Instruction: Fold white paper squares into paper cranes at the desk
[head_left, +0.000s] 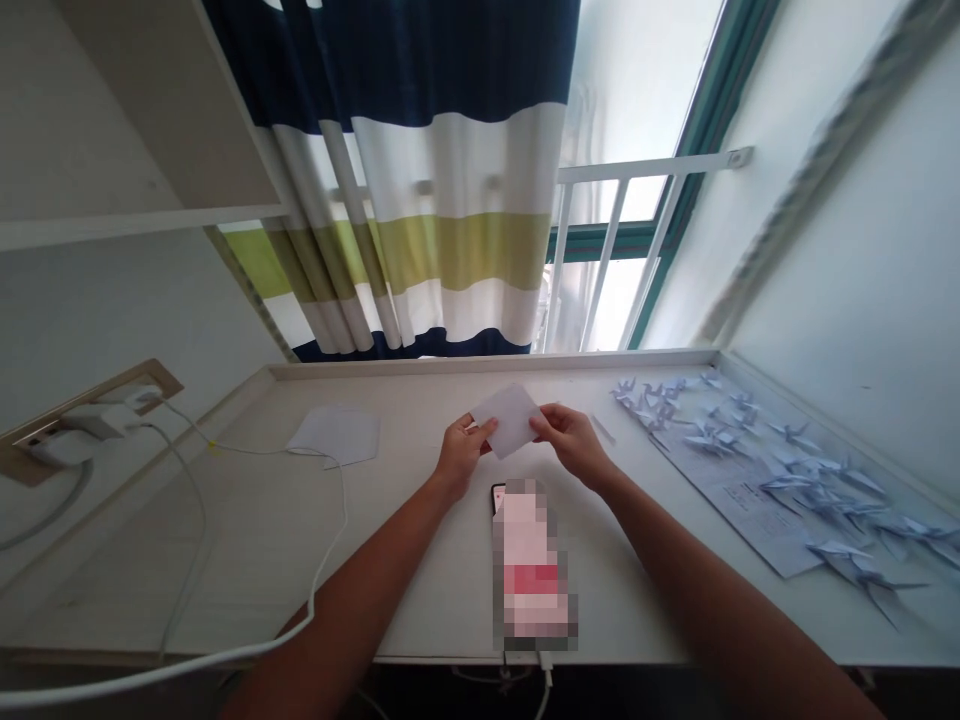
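Note:
A small white sheet of paper point(511, 422) is held up above the middle of the desk, turned so that a corner points toward me. My left hand point(463, 452) pinches its left corner, thumb on top. On the opposite side, my right hand point(571, 440) grips the right corner between thumb and fingers. Below the paper lies a phone point(531, 560) with its screen blurred out and a cable at its near end. A thin white strip point(602, 430) rests just beyond my right hand.
Many folded paper cranes point(825, 485) cover the desk's right side, some on a printed sheet point(750, 510). A stack of white paper point(341, 435) lies at left. White cables point(341, 520) run from a power socket point(90, 425) across the left. A striped curtain point(457, 180) hangs behind.

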